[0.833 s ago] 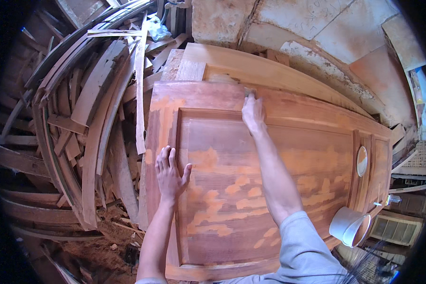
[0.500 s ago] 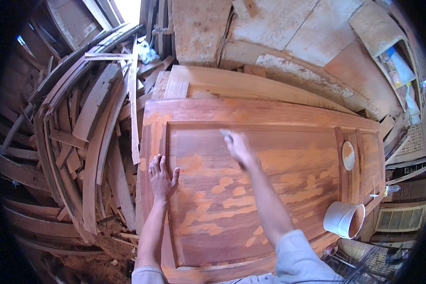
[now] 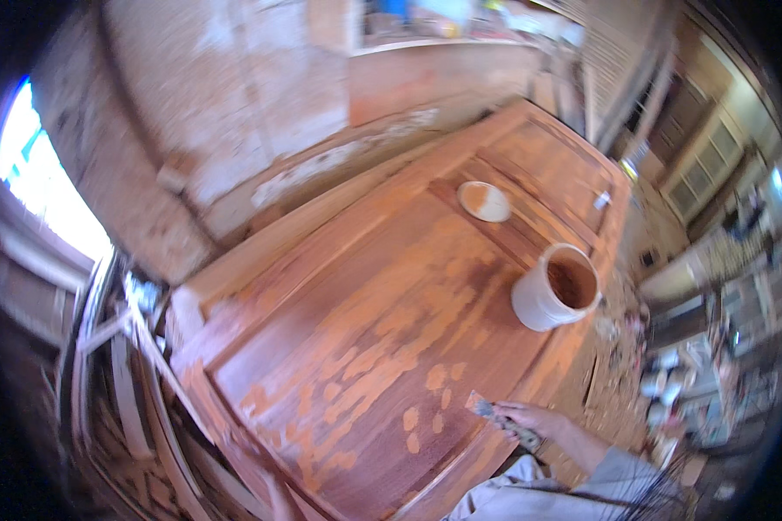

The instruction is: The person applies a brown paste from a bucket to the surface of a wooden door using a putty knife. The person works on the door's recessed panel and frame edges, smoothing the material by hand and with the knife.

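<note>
My right hand point(image 3: 537, 417) is closed round a putty knife point(image 3: 487, 408), its blade just over the near edge of a reddish-brown panelled wooden door point(image 3: 356, 286). Orange filler is smeared in patches over the door's large panel. At the bottom of the view, my left hand point(image 3: 274, 486) is by the door's left end; it is blurred and its fingers cannot be made out. A white bucket point(image 3: 532, 300) holding reddish-brown paste stands on the door, up from my right hand. Farther away, a round white lid point(image 3: 487, 201) with orange filler on it lies across the rail.
Scrap wood strips point(image 3: 135, 399) are piled at the left. A plank point(image 3: 295, 230) runs along the door's far side, before a stained wall point(image 3: 261, 95). To the right, the littered floor point(image 3: 613, 356) holds tubs and other clutter. A small clear bottle point(image 3: 627, 169) is by the door's right edge.
The view has swung to the right. My right hand has drawn back with the putty knife from the panel's far edge to the near edge; my left hand now shows low in the view.
</note>
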Action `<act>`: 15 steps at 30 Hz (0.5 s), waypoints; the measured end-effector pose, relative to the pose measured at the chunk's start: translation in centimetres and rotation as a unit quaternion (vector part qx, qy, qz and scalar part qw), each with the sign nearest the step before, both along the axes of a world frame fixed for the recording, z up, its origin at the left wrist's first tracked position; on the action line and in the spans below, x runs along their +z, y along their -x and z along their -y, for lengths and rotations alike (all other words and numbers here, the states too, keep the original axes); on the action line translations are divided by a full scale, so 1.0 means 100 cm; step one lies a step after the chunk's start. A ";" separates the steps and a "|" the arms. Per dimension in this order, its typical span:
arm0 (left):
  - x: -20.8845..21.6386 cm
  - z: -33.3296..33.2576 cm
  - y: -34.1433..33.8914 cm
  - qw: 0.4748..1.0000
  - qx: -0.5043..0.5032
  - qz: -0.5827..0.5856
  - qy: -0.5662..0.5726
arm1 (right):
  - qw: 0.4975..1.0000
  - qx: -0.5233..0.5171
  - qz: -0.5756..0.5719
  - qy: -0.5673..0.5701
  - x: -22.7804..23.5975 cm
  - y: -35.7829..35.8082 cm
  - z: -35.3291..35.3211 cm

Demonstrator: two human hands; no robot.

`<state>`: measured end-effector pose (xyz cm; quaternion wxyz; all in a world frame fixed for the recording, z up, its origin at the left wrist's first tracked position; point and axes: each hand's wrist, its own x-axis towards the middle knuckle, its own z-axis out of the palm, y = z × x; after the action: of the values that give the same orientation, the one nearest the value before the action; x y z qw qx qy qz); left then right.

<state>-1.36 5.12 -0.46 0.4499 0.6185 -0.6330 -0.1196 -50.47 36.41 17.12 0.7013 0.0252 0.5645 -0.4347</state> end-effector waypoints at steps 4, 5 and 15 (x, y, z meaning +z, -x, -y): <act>-0.008 -0.084 0.047 0.999 -0.011 -0.035 -0.007 | 0.972 0.055 -0.229 -0.025 0.032 0.078 -0.046; -0.004 -0.108 0.070 0.999 -0.011 -0.030 -0.026 | 0.971 -0.005 -0.239 0.017 0.041 0.099 -0.057; 0.046 -0.297 0.236 0.989 0.019 0.030 -0.147 | 0.800 0.189 -0.555 0.130 0.133 0.294 -0.053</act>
<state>-24.91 34.85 4.15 0.3373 0.6929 -0.6100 -0.1844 -79.89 41.71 30.43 0.3333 -0.4191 0.7886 -0.3024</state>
